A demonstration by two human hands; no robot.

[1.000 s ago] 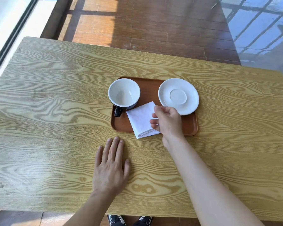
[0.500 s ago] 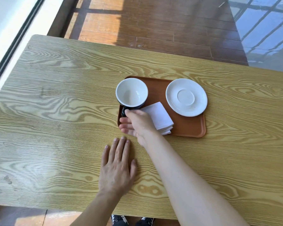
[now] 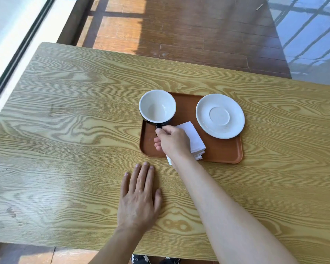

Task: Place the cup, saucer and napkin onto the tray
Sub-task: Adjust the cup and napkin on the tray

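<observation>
Cup (image 3: 157, 108), saucer (image 3: 220, 116) and folded napkin (image 3: 192, 138) all sit on the brown tray (image 3: 223, 151); my right hand (image 3: 171, 142) pinches the cup's handle, cup at tray's far-left corner, overhanging; napkin's near edge pokes past the rim; left hand (image 3: 139, 197) flat, released, on the counter (image 3: 65, 130); only tidying left, I judge.

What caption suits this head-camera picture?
Right hand grips the cup handle on a tray beside saucer.

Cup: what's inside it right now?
The cup looks empty: only its white inner wall and bottom show. Its handle is mostly covered by the right hand gripping it.
</observation>
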